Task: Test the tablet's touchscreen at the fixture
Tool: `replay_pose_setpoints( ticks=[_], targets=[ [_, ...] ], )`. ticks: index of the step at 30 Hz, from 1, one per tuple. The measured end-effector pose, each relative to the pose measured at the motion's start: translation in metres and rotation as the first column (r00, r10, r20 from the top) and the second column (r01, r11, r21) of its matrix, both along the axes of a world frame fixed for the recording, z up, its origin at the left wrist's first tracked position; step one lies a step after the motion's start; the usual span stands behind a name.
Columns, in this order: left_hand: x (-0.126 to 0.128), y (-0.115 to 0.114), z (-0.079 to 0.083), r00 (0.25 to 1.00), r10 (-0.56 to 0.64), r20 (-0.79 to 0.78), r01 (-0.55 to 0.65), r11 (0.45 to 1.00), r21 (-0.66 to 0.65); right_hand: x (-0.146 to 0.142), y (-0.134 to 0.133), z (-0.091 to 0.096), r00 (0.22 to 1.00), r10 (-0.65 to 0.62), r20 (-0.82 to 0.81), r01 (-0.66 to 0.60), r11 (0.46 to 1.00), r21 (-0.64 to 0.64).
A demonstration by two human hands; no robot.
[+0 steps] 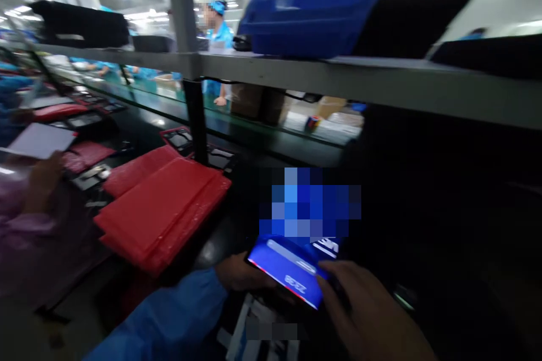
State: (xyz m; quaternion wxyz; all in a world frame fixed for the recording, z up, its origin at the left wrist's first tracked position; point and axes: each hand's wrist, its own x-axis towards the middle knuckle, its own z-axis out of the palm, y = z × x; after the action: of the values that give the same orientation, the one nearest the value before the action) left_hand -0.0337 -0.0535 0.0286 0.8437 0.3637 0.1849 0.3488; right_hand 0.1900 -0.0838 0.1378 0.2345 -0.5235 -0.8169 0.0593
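Note:
A tablet point(288, 276) with a lit blue screen is tilted in front of me, and its clock and search bar read upside down. Part of the display is covered by blurred blocks. My left hand point(241, 273) is closed around its left edge, with the fingers partly hidden beneath it. At the right edge, my right hand point(364, 304) has bent fingers against the tablet, and its far side is dark. Below the tablet lies a white and blue object point(249, 327), too blurred to name.
Red bubble-wrap bags point(161, 208) are stacked on the left. Another person's hand point(42, 180) holds a pale flat panel point(42, 140) there. A grey shelf beam point(296, 76) crosses ahead, bearing a blue bin point(309, 20), with a post point(195, 118) beneath. Behind, a co-worker point(218, 28) stands.

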Motion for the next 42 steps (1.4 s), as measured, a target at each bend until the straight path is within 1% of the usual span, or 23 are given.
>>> replay_pose_setpoints(
  ticks=[2, 4, 7, 9, 12, 14, 16, 17, 19, 20, 21, 22, 24, 26, 28, 31, 32, 35, 37, 39, 42],
  targets=[
    [-0.001, -0.001, 0.004, 1.000, -0.009, -0.017, 0.008, 1.000, -0.008, -0.003, 0.004, 0.010, 1.000, -0.023, 0.009, 0.023, 0.999, 0.030],
    [-0.001, -0.001, 0.008, 1.000, -0.013, -0.018, 0.013, 1.000, -0.006, -0.005, 0.008, 0.010, 0.999, -0.037, 0.002, 0.037, 0.997, 0.071],
    [0.001, -0.002, 0.011, 0.999, -0.016, -0.038, 0.017, 0.999, 0.028, -0.005, 0.017, -0.003, 0.997, -0.080, -0.019, 0.082, 0.982, 0.168],
    [0.002, -0.003, 0.011, 0.997, -0.019, -0.071, 0.023, 0.998, 0.058, -0.004, 0.025, -0.013, 0.990, -0.139, -0.003, 0.136, 0.966, 0.221],
    [0.001, -0.003, 0.008, 0.993, -0.021, -0.117, 0.030, 0.997, 0.071, -0.004, 0.032, -0.022, 0.974, -0.220, 0.054, 0.202, 0.951, 0.236],
    [0.000, -0.003, 0.007, 0.991, -0.017, -0.130, 0.026, 0.997, 0.069, -0.005, 0.031, -0.019, 0.978, -0.195, 0.074, 0.179, 0.967, 0.179],
    [0.000, -0.003, 0.005, 0.989, 0.000, -0.147, 0.009, 0.998, 0.064, -0.006, 0.023, -0.011, 0.995, -0.071, 0.064, 0.068, 0.996, 0.049],
    [0.000, -0.003, 0.004, 0.988, 0.014, -0.157, -0.004, 0.998, 0.059, -0.007, 0.018, -0.006, 0.999, 0.008, 0.043, -0.007, 1.000, -0.028],
    [0.000, -0.003, 0.003, 0.986, 0.047, -0.160, -0.039, 0.998, 0.053, -0.007, 0.009, 0.002, 0.992, 0.128, -0.016, -0.129, 0.981, -0.142],
    [0.001, -0.004, 0.003, 0.987, 0.058, -0.152, -0.050, 0.997, 0.056, -0.008, 0.006, 0.005, 0.987, 0.157, -0.040, -0.162, 0.974, -0.156],
    [0.001, -0.004, 0.003, 0.988, 0.064, -0.139, -0.056, 0.997, 0.062, -0.008, 0.004, 0.005, 0.984, 0.166, -0.056, -0.173, 0.976, -0.136],
    [0.002, -0.004, 0.004, 0.990, 0.065, -0.126, -0.057, 0.996, 0.073, -0.009, 0.004, 0.004, 0.985, 0.160, -0.064, -0.165, 0.982, -0.089],
    [0.003, -0.005, 0.006, 0.992, 0.054, -0.115, -0.043, 0.994, 0.097, -0.012, 0.007, -0.002, 0.990, 0.126, -0.064, -0.124, 0.992, 0.035],
    [0.004, -0.005, 0.009, 0.993, 0.039, -0.112, -0.028, 0.994, 0.102, -0.017, 0.013, -0.012, 0.996, 0.064, -0.064, -0.054, 0.986, 0.155],
    [0.005, -0.006, 0.013, 0.993, 0.025, -0.113, -0.014, 0.995, 0.097, -0.024, 0.019, -0.022, 0.998, -0.016, -0.067, 0.031, 0.973, 0.229],
    [0.005, -0.009, 0.012, 0.985, 0.021, -0.170, -0.009, 0.998, 0.067, -0.038, 0.027, -0.033, 0.992, -0.109, -0.059, 0.121, 0.956, 0.269],
    [0.005, -0.010, 0.010, 0.979, 0.038, -0.199, -0.030, 0.999, 0.042, -0.043, 0.028, -0.036, 0.990, -0.131, -0.047, 0.139, 0.953, 0.271],
    [0.007, -0.013, 0.003, 0.963, 0.131, -0.236, -0.144, 0.989, -0.039, -0.055, 0.030, -0.042, 0.984, -0.178, 0.007, 0.169, 0.947, 0.273],
    [0.008, -0.013, 0.001, 0.963, 0.160, -0.218, -0.175, 0.983, -0.052, -0.061, 0.031, -0.046, 0.985, -0.166, 0.038, 0.148, 0.947, 0.286],
    [0.009, -0.011, 0.002, 0.971, 0.150, -0.187, -0.158, 0.987, -0.029, -0.063, 0.032, -0.049, 0.994, -0.102, 0.028, 0.088, 0.944, 0.317],
    [0.010, -0.008, 0.006, 0.980, 0.133, -0.150, -0.130, 0.991, 0.025, -0.060, 0.032, -0.047, 0.994, 0.049, -0.102, -0.004, 0.918, 0.398]
  ],
)
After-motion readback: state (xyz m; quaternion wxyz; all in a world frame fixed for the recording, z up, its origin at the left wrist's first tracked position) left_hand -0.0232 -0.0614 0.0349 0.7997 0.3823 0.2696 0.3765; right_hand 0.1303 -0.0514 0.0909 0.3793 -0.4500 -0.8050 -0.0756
